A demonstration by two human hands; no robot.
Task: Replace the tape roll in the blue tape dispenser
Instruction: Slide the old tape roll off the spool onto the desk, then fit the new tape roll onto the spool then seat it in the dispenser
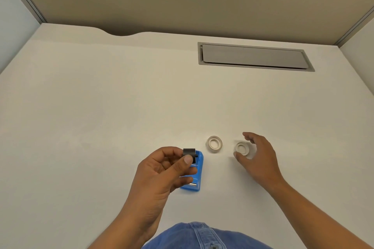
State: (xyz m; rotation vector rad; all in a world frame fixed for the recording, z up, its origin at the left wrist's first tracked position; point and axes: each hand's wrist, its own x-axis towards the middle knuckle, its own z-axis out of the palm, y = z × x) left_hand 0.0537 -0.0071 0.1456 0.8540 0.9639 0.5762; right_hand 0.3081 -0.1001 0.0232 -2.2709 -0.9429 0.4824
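Note:
The blue tape dispenser (196, 180) lies on the white desk near the front, partly hidden by my left hand (162, 172). That hand pinches a small black spool core (189, 153) between thumb and fingers, just above the dispenser's far end. Two whitish tape rolls lie flat to the right: one (214, 143) stands free, the other (242, 148) sits between the spread thumb and fingers of my right hand (257, 157). The fingers curve around this roll; I cannot tell whether they touch it.
A grey cable-tray flap (253, 56) is set into the desk (101, 107) at the back right. Beige partition walls enclose the desk behind and on both sides. My blue denim clothing (202, 236) shows at the bottom edge.

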